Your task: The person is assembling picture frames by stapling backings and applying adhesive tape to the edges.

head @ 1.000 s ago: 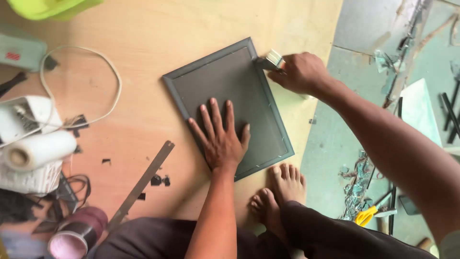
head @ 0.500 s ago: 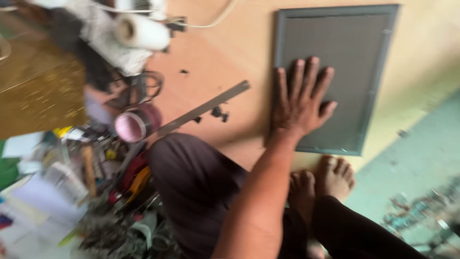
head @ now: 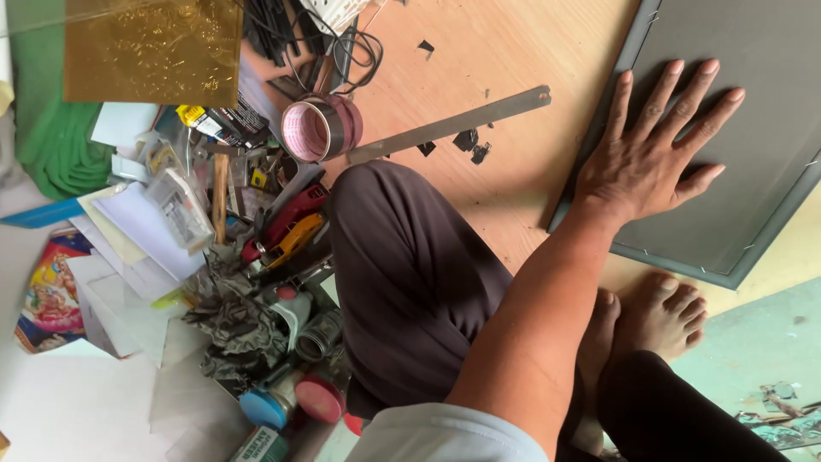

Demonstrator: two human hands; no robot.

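My left hand [head: 654, 158] lies flat, fingers spread, on the dark grey back of a picture frame [head: 770, 77]. The frame rests on a light wooden board [head: 513, 51] at the upper right, and its right part runs out of the picture. The hand holds nothing; it only presses down near the frame's lower left edge. My right hand is out of sight. My bare feet [head: 658, 316] sit just below the frame's lower edge, and my bent knee in dark trousers [head: 410, 257] fills the middle.
A long metal ruler [head: 445, 128] lies on the board left of the frame, beside small black bits. A pink tape roll [head: 318, 128] stands at its end. A heap of tools, papers, rags and lids [head: 239, 257] fills the left. A gold embossed sheet [head: 154, 51] lies top left.
The view has swung left and closer, bringing the tool heap into sight. My right hand, earlier at the frame's far corner, has left the picture. My left hand stays pressed on the frame.
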